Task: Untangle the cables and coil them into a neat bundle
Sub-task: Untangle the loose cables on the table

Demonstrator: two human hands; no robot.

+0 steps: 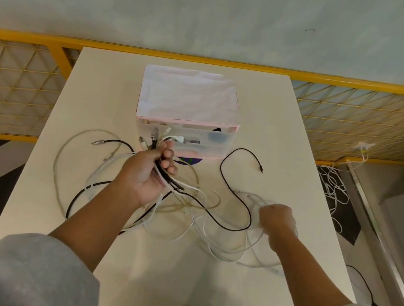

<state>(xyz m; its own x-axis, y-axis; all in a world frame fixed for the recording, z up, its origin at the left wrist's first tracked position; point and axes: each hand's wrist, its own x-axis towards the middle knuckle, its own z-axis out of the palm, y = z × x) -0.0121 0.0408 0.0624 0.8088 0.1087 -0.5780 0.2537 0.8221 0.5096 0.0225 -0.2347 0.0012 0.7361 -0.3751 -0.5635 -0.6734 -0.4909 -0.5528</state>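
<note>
My left hand (148, 170) is raised over the middle of the table and grips a bunch of cable ends (156, 142), black, white and grey, with their plugs sticking up past the fingers. From it the cables hang down into loose loops on the table: a grey cable (61, 153) arcs to the left, and a black cable (232, 190) snakes to the right, its plug lying free. My right hand (276, 218) is curled on thin white cable loops (227, 253) at the right of the tangle.
A pink-framed translucent drawer box (188, 113) stands at the middle back of the white table (101, 77). A yellow mesh fence (13, 78) runs behind the table. More white cable (334, 185) lies on the floor at the right.
</note>
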